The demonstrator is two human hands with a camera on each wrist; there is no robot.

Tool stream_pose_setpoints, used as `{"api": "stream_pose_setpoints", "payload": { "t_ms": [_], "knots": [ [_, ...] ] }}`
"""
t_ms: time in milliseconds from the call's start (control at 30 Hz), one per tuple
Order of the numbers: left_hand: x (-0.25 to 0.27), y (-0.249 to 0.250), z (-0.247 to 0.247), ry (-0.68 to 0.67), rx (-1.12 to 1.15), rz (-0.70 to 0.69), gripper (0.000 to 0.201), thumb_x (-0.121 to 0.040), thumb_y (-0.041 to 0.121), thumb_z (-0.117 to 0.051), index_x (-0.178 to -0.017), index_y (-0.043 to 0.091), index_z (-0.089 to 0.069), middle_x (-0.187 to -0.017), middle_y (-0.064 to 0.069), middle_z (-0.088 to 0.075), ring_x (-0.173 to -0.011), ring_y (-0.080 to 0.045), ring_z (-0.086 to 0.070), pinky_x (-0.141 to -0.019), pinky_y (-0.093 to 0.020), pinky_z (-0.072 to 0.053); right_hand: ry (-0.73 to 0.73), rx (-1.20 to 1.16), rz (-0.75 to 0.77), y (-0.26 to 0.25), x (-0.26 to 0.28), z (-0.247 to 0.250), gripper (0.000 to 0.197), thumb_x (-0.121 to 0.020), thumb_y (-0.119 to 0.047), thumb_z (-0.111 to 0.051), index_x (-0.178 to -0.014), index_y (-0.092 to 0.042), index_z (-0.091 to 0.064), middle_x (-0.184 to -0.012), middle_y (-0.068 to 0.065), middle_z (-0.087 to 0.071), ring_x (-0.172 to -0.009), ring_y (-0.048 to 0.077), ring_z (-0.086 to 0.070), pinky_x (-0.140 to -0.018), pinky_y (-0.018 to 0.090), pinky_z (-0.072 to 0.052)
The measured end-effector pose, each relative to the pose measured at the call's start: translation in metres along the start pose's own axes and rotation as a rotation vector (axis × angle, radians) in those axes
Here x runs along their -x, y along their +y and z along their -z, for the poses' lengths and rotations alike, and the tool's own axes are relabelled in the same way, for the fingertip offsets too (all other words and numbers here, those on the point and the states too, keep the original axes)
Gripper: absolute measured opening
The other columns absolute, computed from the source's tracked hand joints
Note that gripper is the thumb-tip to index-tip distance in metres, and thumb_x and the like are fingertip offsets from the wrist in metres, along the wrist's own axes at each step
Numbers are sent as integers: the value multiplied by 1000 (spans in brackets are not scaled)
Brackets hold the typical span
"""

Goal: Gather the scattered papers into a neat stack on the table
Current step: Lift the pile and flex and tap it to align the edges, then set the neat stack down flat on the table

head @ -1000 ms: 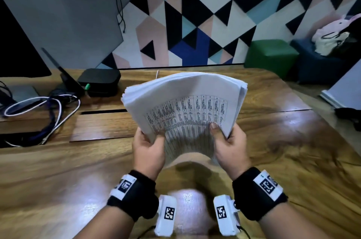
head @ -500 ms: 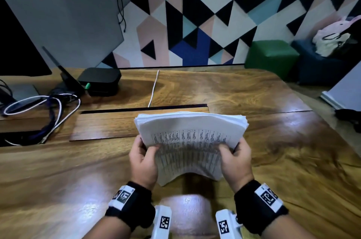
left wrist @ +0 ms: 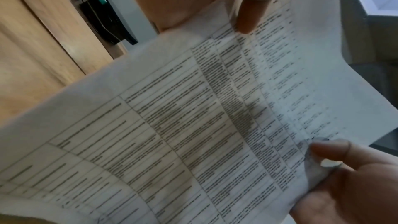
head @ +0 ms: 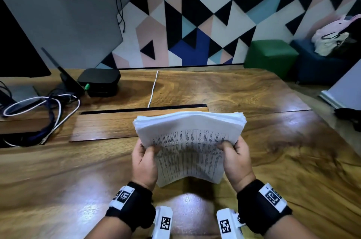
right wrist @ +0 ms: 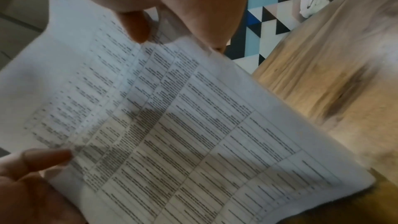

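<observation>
A thick stack of white papers, printed with a table on its top sheet, is held on edge over the wooden table. My left hand grips its left side and my right hand grips its right side, thumbs on the printed face. The stack bows toward me; whether its lower edge touches the table I cannot tell. In the left wrist view the printed sheet fills the picture, my left thumb pressing on it. In the right wrist view my right thumb presses on the same sheet.
A black box, a tangle of cables and a dark monitor occupy the table's far left. A white cable runs to a slot behind the stack. A green stool stands beyond the table.
Both hands have brought the stack down and toward me, from chest height to just over the table. Over the last half second it has hardly moved.
</observation>
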State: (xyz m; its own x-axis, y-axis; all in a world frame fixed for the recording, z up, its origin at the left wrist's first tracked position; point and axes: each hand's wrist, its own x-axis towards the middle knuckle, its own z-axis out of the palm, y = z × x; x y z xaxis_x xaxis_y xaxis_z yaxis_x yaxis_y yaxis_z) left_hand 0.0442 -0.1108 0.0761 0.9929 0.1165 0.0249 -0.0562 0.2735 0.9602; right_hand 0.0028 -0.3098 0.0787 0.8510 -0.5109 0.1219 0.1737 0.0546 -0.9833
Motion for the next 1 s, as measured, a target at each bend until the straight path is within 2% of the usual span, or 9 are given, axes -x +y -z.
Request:
{"api": "stream_pose_setpoints", "payload": {
  "t_ms": [167, 267, 400, 467, 600, 700, 767, 867, 1000],
  "knots": [
    [0, 15, -10, -23, -46, -141, 36, -90, -21, -35, -102, 6, -56, -78, 11, -71, -74, -2, -63, -65, -18, -53, 52, -33, 108, -16, -3, -10, 40, -87, 18, -42, -89, -17, -61, -75, -11, -69, -72, -4, -60, -65, 13, -49],
    [2, 18, -9, -28, -26, -189, 30, -93, -16, -38, -117, -1, -49, -87, 8, -71, -83, -7, -64, -71, -24, -56, 64, -57, 134, -19, 2, -14, 39, -87, 17, -46, -98, -16, -62, -85, -6, -70, -81, 0, -63, -71, 15, -51],
    [13, -1, -2, 6, -105, -150, 22, -88, 2, -52, -108, 13, -54, -96, -6, -66, -88, -11, -63, -73, -24, -54, 78, 13, 82, 2, 14, -19, 35, -87, 17, -46, -102, -12, -59, -85, -6, -70, -78, -4, -63, -71, 16, -51],
    [13, -10, -4, 31, -117, -104, 28, -84, 9, -50, -112, 10, -52, -100, -10, -65, -89, -11, -64, -74, -26, -54, 80, 21, 63, 10, 14, -25, 33, -88, 14, -44, -107, -11, -57, -91, -3, -68, -79, -4, -64, -74, 16, -51],
    [2, -2, -6, 51, -66, -92, 27, -84, 8, -46, -108, 18, -53, -103, -11, -65, -95, -24, -60, -86, -48, -50, 80, 18, 125, 2, 6, -30, 30, -88, 7, -46, -94, -20, -56, -83, -13, -69, -76, -4, -61, -70, 13, -48],
    [2, -7, 2, 39, -107, -104, 29, -86, 10, -43, -108, 25, -55, -106, -11, -64, -97, -26, -59, -84, -51, -51, 75, 9, 145, 9, 7, -24, 35, -92, 11, -43, -104, -19, -57, -90, -17, -69, -85, -4, -61, -75, 11, -48],
    [9, -24, 8, 45, -218, -25, 31, -86, 20, -42, -112, 30, -54, -110, -10, -63, -102, -28, -59, -90, -57, -50, 59, 68, 76, 27, 15, -20, 36, -93, 8, -42, -105, -23, -55, -92, -14, -69, -86, -6, -61, -77, 12, -47],
    [13, -39, 12, 21, -435, 57, 24, -84, 27, -38, -102, 39, -50, -103, -2, -62, -97, -21, -57, -93, -51, -48, 3, 244, -23, 49, 21, -15, 39, -92, 7, -42, -100, -31, -49, -95, -8, -64, -83, -10, -60, -74, 3, -44],
    [-15, -21, 12, -86, -553, 81, 11, -94, 14, -40, -98, 21, -47, -95, 5, -58, -90, -17, -56, -75, -33, -43, -84, 429, -136, 34, -6, -14, 14, -93, -12, -42, -100, -23, -47, -84, 3, -59, -71, 14, -56, -66, 32, -48]
  ]
}}
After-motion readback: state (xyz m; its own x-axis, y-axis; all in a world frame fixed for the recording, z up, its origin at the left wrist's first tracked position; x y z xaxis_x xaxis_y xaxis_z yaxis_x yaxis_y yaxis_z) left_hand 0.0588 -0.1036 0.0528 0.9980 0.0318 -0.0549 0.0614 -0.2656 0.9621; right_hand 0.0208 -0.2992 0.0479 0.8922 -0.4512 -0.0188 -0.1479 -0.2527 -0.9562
